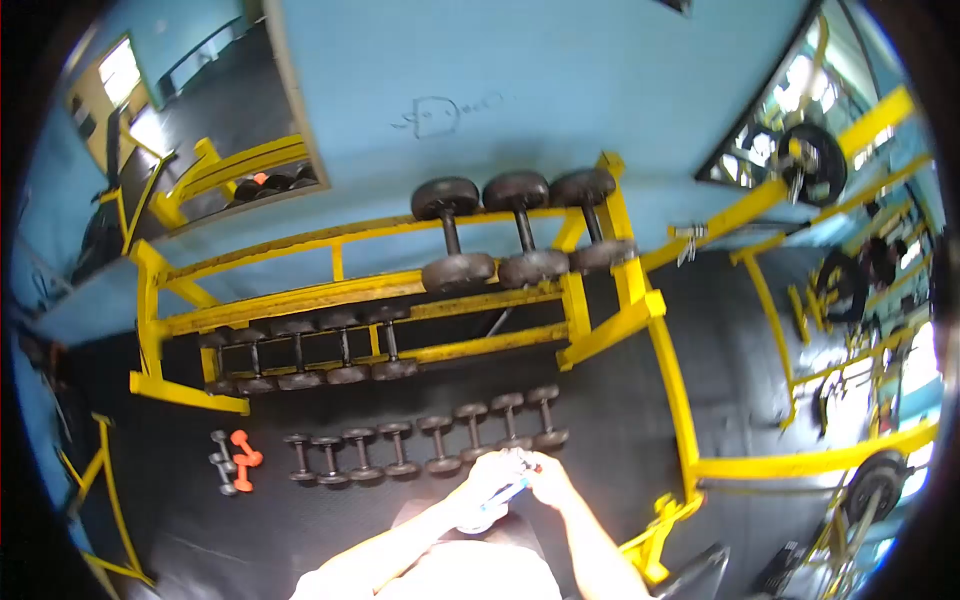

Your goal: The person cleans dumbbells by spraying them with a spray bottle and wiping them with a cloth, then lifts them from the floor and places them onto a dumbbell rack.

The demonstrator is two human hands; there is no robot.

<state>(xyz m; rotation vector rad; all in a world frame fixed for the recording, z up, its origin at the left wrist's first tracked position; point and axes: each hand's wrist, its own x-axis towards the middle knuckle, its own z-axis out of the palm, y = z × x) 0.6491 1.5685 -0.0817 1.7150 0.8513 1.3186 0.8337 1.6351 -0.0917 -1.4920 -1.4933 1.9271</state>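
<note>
My left hand (484, 482) is closed around a pale object with a blue band (508, 492), perhaps a small bottle; glare washes out its shape. At its upper end, the bent fingers of my right hand (546, 482) meet a small dark part, and what they pinch is too bright to make out. Both hands are close together in front of my body. Just beyond them, a row of black dumbbells (437, 446) stands on the dark floor mat (400, 520).
A yellow rack (300, 298) against the blue wall carries large dumbbells (525, 230) on top and smaller dumbbells (345, 350) below. Grey dumbbells (222, 462) and orange dumbbells (243, 460) lie at left. Yellow frames (810, 466) with weight plates (876, 488) stand at right.
</note>
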